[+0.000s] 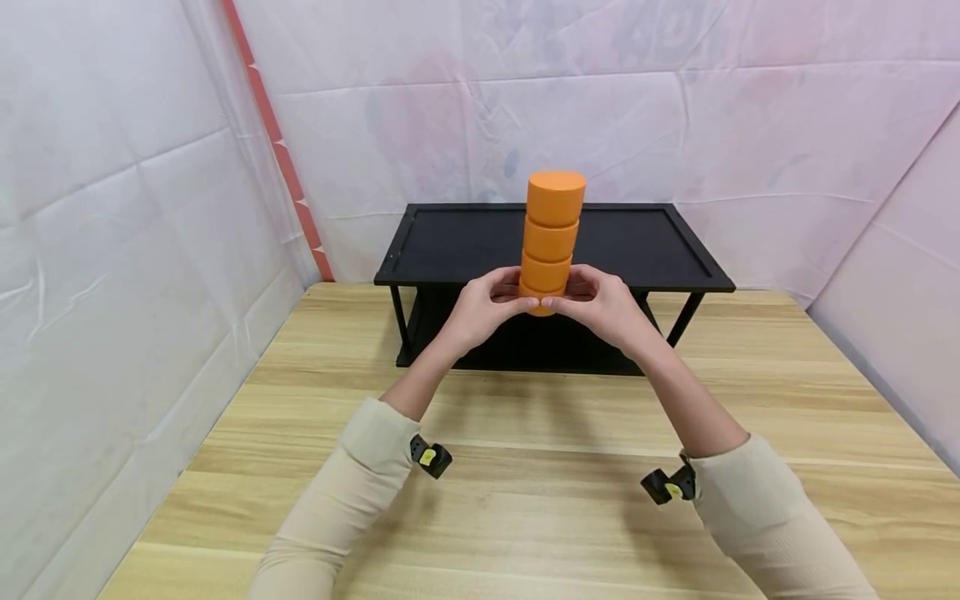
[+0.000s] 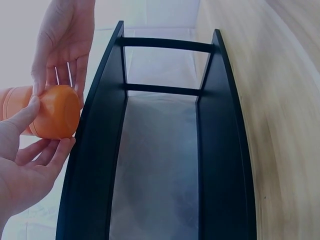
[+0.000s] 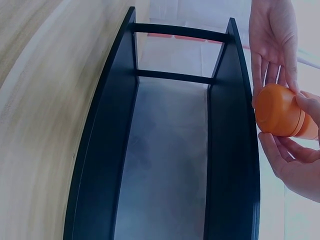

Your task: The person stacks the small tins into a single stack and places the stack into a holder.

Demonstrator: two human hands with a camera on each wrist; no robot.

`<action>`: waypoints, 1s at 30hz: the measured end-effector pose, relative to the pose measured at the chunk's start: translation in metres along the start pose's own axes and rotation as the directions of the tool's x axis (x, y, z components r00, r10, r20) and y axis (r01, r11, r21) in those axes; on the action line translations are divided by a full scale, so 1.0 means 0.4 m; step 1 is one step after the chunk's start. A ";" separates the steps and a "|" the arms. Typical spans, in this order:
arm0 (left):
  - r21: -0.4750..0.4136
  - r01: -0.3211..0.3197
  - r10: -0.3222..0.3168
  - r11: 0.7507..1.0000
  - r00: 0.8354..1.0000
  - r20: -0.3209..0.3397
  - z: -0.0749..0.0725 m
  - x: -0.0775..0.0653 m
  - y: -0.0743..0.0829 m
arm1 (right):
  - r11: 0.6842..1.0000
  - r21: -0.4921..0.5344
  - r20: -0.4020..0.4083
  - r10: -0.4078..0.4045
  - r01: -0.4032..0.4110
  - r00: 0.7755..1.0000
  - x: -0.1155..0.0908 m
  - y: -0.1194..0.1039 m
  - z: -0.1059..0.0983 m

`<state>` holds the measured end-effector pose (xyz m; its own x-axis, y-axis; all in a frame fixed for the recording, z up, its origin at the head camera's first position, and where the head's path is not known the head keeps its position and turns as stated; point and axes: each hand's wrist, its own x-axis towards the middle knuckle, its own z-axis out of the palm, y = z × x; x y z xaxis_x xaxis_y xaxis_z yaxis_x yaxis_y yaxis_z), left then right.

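An upright stack of several orange cylinders, joined end to end with grooves between them, is held between both hands. My left hand grips its lowest part from the left, thumb in front and fingers behind. From the right, my right hand grips the same part, its thumb tip close to the other. The stack stands before the black two-tier rack, near the front edge of its top shelf. In the left wrist view, the rounded orange base shows beside the upper board; whether it touches cannot be told.
The rack's lower shelf rests on the wood-grain table, with thin black posts between the tiers. White sheeting rises behind and at both sides, with a red strip at the left corner.
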<state>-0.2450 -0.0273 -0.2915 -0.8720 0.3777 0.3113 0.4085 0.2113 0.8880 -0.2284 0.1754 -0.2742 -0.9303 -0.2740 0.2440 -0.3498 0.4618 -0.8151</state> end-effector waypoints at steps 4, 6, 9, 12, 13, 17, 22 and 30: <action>-0.008 -0.004 0.004 1.000 1.000 -0.013 0.000 0.006 0.002 | 1.000 0.001 -0.014 0.006 -0.006 1.000 0.002 -0.004 -0.003; -0.013 -0.007 0.006 1.000 1.000 -0.015 0.000 0.011 0.003 | 1.000 -0.001 -0.015 0.003 -0.003 1.000 0.004 -0.007 -0.005; -0.018 -0.012 0.012 1.000 1.000 -0.019 -0.001 0.016 0.006 | 1.000 0.001 -0.019 0.003 -0.003 1.000 0.007 -0.008 -0.008; -0.013 -0.019 0.019 1.000 1.000 -0.023 -0.002 0.021 0.008 | 1.000 0.003 -0.025 0.004 -0.004 1.000 0.011 -0.008 -0.011; -0.014 -0.021 0.021 1.000 1.000 -0.023 -0.002 0.023 0.008 | 1.000 0.002 -0.029 0.005 -0.005 1.000 0.013 -0.008 -0.012; -0.002 -0.028 0.028 1.000 0.999 -0.024 -0.004 0.033 0.009 | 1.000 -0.014 -0.033 -0.004 0.004 0.999 0.021 -0.010 -0.018; 0.012 -0.021 0.021 1.000 1.000 -0.019 -0.008 0.048 0.014 | 1.000 -0.002 -0.047 0.007 -0.007 0.999 0.031 -0.011 -0.023; 0.035 -0.014 0.015 0.999 1.000 -0.026 -0.009 0.065 0.013 | 1.000 0.017 -0.048 0.016 -0.015 0.999 0.041 -0.008 -0.026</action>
<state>-0.2664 -0.0199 -0.2775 -0.8725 0.3572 0.3335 0.4302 0.2377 0.8709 -0.2438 0.1783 -0.2622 -0.9398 -0.2263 0.2560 -0.3340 0.4514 -0.8274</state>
